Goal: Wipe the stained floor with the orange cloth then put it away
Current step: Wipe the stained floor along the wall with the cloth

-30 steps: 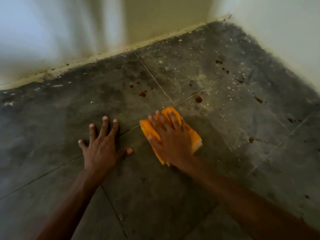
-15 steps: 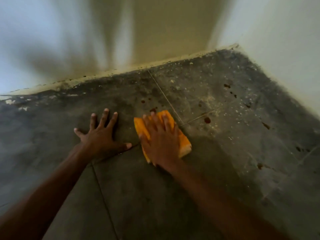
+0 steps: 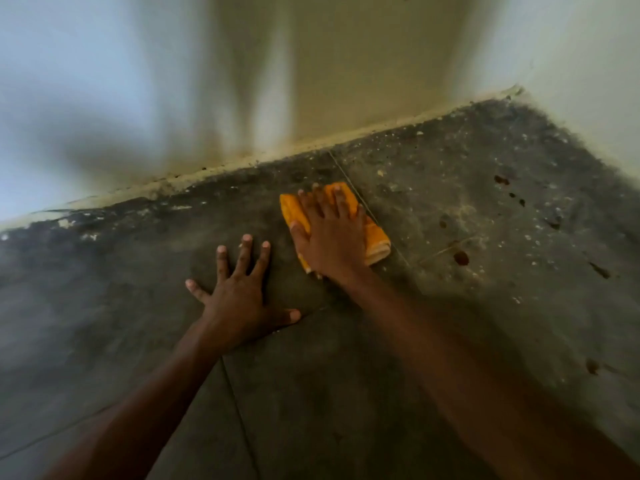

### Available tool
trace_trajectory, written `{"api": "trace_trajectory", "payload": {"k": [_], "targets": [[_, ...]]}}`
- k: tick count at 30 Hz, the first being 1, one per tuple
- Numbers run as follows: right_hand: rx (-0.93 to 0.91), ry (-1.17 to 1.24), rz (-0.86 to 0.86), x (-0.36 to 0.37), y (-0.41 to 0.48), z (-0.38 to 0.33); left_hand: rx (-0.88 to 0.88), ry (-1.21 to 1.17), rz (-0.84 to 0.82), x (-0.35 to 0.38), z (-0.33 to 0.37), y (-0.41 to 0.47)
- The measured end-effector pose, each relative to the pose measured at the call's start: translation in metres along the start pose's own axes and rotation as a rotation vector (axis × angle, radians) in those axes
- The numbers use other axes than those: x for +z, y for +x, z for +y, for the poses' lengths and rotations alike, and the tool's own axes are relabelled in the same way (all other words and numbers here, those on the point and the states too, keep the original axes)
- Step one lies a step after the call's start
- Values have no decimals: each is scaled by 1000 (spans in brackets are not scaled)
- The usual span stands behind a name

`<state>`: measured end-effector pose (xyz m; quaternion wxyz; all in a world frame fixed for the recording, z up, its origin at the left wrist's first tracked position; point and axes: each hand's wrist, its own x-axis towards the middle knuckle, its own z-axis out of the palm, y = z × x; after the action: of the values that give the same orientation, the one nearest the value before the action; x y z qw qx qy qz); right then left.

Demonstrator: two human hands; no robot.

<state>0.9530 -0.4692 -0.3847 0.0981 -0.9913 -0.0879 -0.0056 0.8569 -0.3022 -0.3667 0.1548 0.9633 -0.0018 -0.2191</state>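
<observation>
We see the folded orange cloth [image 3: 376,238] lying flat on the dark grey tiled floor [image 3: 346,393], directly under the right hand [image 3: 332,237]. That hand is spread open on top of it, palm down: its 4 fingers lie straight along the cloth toward the wall and the thumb reaches over the cloth's left edge. Nothing is curled round the fabric; the hand presses it rather than grips it. Orange shows past the fingertips, to the left of the thumb, and as a thicker folded end, paler at its edge, to the right of the palm. A thin grout line [image 3: 349,187] runs just beyond the fingertips and passes beside the cloth's right side.

Just to the left of the right hand, and a little nearer to us, the left hand [image 3: 239,292] rests flat on the bare tile with all 5 digits splayed wide, holding nothing. The 2 hands are close but apart.

To the right of the right hand, several reddish-brown stains dot the floor: 1 round spot [image 3: 461,258] near the cloth's folded end, smaller ones [image 3: 501,180] farther out, and another [image 3: 592,366] beside the right forearm. Pale specks scatter around them.

Beyond the fingertips, the floor meets a blurred cream wall [image 3: 311,64] along a grimy edge, and a second white wall [image 3: 571,46] closes the corner on the right.
</observation>
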Motion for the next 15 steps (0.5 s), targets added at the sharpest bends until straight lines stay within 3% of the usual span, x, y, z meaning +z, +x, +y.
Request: {"api": "trace_trajectory", "payload": {"k": [4,8,10,15], "targets": [[43,-9,-36,-2,30,0,-14,-17,-14,-5,1,-6],[-64,-9,4,-4,-94,3,-5,-12,-27,-4,1,-4],[-96,-5,17,0,-113,10,-4,5,-21,-1,-1,2],[-23,3,-50,0,28,-1,11,42,-30,-3,-6,6]]}}
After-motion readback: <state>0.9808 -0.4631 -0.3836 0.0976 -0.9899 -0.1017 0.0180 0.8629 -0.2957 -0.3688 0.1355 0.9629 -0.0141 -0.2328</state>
